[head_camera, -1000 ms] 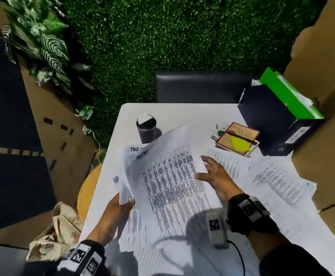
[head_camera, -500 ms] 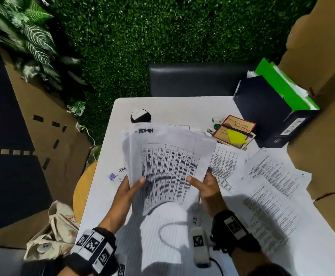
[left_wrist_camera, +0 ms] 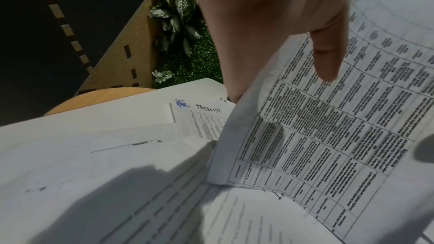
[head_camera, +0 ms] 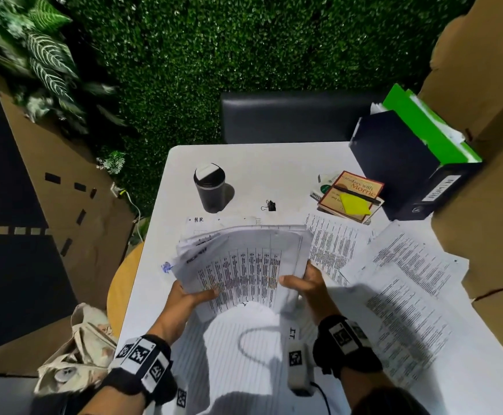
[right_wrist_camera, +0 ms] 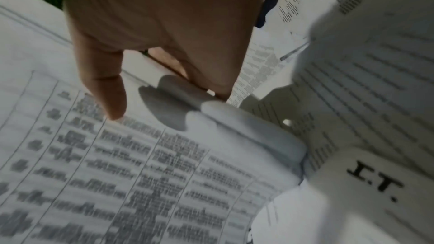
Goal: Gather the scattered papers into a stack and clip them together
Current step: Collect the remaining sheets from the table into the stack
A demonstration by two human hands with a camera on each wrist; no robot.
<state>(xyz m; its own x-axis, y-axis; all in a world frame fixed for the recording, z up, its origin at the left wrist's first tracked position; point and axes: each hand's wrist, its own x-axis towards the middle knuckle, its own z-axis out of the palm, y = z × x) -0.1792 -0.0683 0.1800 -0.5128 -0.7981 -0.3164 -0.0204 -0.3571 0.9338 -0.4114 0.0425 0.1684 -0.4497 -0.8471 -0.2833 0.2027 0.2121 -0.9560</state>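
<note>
A loose sheaf of printed papers (head_camera: 244,259) hangs above the white table (head_camera: 259,166), its sheets uneven at the far edge. My left hand (head_camera: 190,296) pinches its near left edge, thumb on top (left_wrist_camera: 326,57). On the near right edge my right hand (head_camera: 304,283) holds it with the thumb over the print (right_wrist_camera: 105,88). More papers lie flat on the table: lined sheets (head_camera: 244,348) under my wrists, one marked I.T. (right_wrist_camera: 375,181), one marked TASKLIST (left_wrist_camera: 204,118), others to the right (head_camera: 409,280). A small black binder clip (head_camera: 270,205) lies beyond the sheaf.
A dark tumbler (head_camera: 210,187) stands at the far left of the table. Books with a yellow note (head_camera: 350,194) and a black binder with a green folder (head_camera: 409,151) sit at the far right. Cardboard (head_camera: 489,205) rises on the right. A cloth bag (head_camera: 76,354) lies left.
The sheaf has been lifted and squared between both hands, the right hand moving from the table to grip its right edge. The tumbler and binder clip are now uncovered.
</note>
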